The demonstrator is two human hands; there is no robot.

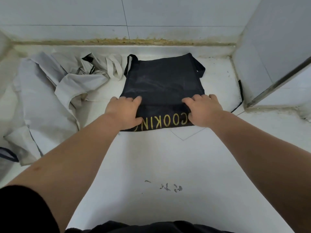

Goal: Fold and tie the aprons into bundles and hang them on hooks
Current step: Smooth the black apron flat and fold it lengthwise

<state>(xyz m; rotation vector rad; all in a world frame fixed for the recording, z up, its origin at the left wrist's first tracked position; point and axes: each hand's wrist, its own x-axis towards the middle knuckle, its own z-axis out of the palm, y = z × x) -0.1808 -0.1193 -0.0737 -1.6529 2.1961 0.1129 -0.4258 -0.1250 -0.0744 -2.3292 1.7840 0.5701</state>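
mostly white counter [151, 157], dark apron [161, 76], tiled wall [67, 10]

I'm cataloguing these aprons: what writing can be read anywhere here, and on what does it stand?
"COOKIN": yellow letters on the dark apron; the ends of the word are covered by the left hand and the right hand.
Dark scribbles on the white surface: not legible.
No other text is visible.
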